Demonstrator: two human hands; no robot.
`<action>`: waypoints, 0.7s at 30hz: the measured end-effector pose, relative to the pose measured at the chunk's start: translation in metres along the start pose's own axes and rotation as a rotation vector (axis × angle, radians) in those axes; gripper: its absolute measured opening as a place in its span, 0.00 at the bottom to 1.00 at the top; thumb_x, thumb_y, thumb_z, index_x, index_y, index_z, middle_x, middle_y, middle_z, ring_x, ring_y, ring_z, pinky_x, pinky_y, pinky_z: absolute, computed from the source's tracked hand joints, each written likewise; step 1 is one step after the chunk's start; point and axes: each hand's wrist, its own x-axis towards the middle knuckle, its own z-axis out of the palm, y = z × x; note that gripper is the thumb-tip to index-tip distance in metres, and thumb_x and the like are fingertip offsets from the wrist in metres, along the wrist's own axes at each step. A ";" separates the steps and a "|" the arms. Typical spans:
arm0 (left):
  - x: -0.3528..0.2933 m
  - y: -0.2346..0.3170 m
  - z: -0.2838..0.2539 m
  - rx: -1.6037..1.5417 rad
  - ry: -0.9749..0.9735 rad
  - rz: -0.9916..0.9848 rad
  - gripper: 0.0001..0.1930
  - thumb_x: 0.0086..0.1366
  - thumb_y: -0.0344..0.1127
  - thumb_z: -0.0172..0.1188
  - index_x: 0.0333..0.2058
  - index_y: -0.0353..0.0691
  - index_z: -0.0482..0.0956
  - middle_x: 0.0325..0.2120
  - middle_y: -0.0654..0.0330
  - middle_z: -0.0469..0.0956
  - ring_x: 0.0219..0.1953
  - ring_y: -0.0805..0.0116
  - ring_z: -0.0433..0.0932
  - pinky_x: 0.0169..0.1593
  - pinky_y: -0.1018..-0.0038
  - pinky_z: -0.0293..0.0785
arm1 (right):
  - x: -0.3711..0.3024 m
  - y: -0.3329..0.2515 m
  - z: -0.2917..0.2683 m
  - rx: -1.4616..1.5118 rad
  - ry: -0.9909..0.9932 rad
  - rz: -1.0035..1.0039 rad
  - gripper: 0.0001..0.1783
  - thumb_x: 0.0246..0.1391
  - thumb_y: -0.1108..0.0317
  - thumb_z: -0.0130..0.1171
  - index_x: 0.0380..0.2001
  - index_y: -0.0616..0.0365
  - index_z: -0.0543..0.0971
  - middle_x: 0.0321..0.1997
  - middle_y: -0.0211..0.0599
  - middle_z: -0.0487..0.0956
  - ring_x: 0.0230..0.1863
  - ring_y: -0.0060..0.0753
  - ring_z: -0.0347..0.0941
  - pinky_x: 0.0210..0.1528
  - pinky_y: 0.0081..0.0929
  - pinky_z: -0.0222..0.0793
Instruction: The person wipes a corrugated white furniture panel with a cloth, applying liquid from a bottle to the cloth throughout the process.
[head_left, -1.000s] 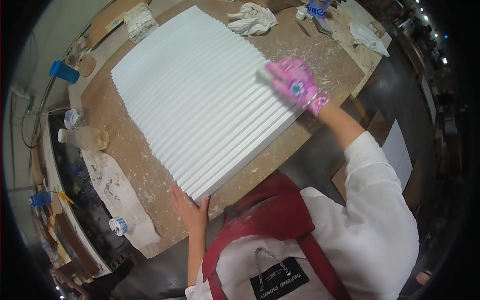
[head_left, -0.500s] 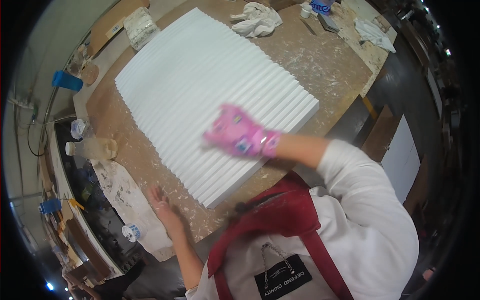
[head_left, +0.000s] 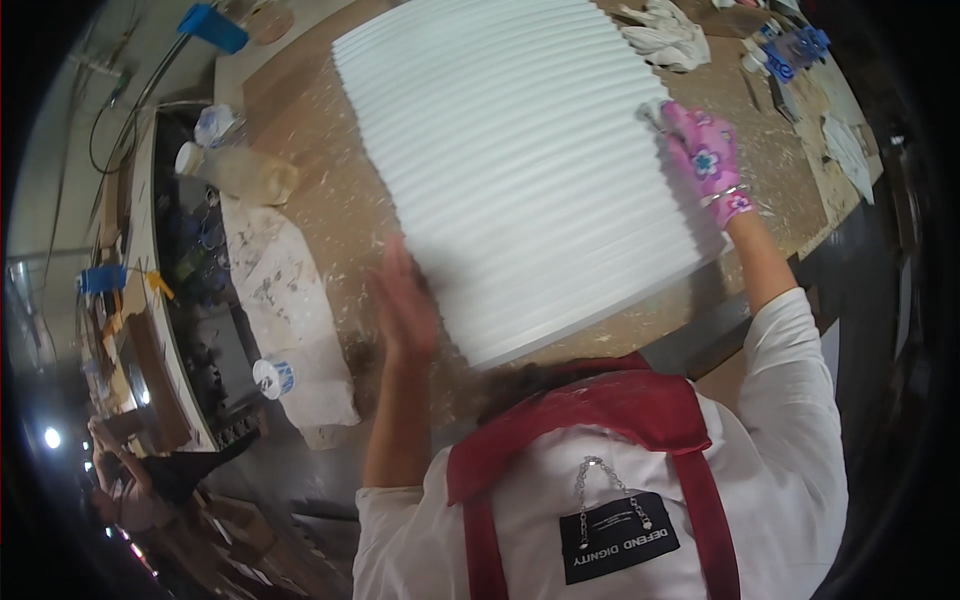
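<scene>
Your gloved right hand pinches a pale pad on the ridged white panel. Your left hand is open, empty, beside it.

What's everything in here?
Table: 1, brown, centre
Ridged panel: 1, white, on table
Held item: 1, greyish, panel's right
Cloths: 2, white, far right
Clear bottle: 1, bluish, far right
Cloudy bottle: 1, yellowish, left
Stained sheet: 1, white, left
Container: 1, white-blue, lower left
Unclear objects: 2, blue, left
Other person: 1, dim, background
Other clutter: too unclear
Apron: 1, red, worn
Shirt: 1, white, worn
Right hand: 1, pink glove, holding item
Left hand: 1, bare, panel's left
</scene>
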 end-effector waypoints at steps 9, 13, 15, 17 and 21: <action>-0.001 0.005 -0.003 -0.093 0.024 0.013 0.43 0.70 0.67 0.26 0.70 0.38 0.42 0.71 0.57 0.46 0.72 0.59 0.43 0.72 0.64 0.32 | 0.042 -0.224 0.082 0.028 0.002 -0.657 0.07 0.60 0.60 0.50 0.38 0.43 0.77 0.25 0.23 0.77 0.36 0.22 0.74 0.60 0.35 0.62; 0.016 0.022 -0.027 0.080 0.184 0.199 0.37 0.72 0.61 0.27 0.69 0.38 0.46 0.69 0.55 0.52 0.70 0.57 0.50 0.70 0.63 0.41 | 0.069 -0.194 0.071 0.569 -0.504 0.101 0.09 0.62 0.61 0.48 0.40 0.43 0.77 0.38 0.24 0.83 0.36 0.27 0.78 0.59 0.33 0.65; 0.035 0.035 -0.028 0.141 0.232 0.245 0.32 0.75 0.54 0.32 0.68 0.38 0.48 0.67 0.52 0.56 0.68 0.56 0.55 0.68 0.65 0.50 | 0.062 -0.185 0.100 0.187 -0.102 -0.367 0.13 0.64 0.56 0.45 0.40 0.47 0.77 0.37 0.29 0.82 0.43 0.31 0.76 0.64 0.35 0.62; 0.062 0.051 -0.019 0.218 0.284 0.277 0.30 0.75 0.50 0.35 0.67 0.37 0.51 0.66 0.50 0.58 0.67 0.55 0.57 0.67 0.65 0.52 | 0.062 -0.218 0.098 0.042 -0.130 -0.524 0.14 0.64 0.55 0.45 0.36 0.49 0.76 0.36 0.32 0.81 0.48 0.33 0.74 0.65 0.35 0.60; 0.126 0.070 -0.039 1.038 0.307 0.651 0.27 0.69 0.39 0.49 0.63 0.32 0.60 0.62 0.42 0.61 0.63 0.46 0.61 0.65 0.59 0.57 | 0.071 -0.225 0.088 0.003 -0.187 -0.427 0.16 0.62 0.52 0.49 0.31 0.50 0.77 0.35 0.33 0.81 0.46 0.36 0.75 0.67 0.34 0.58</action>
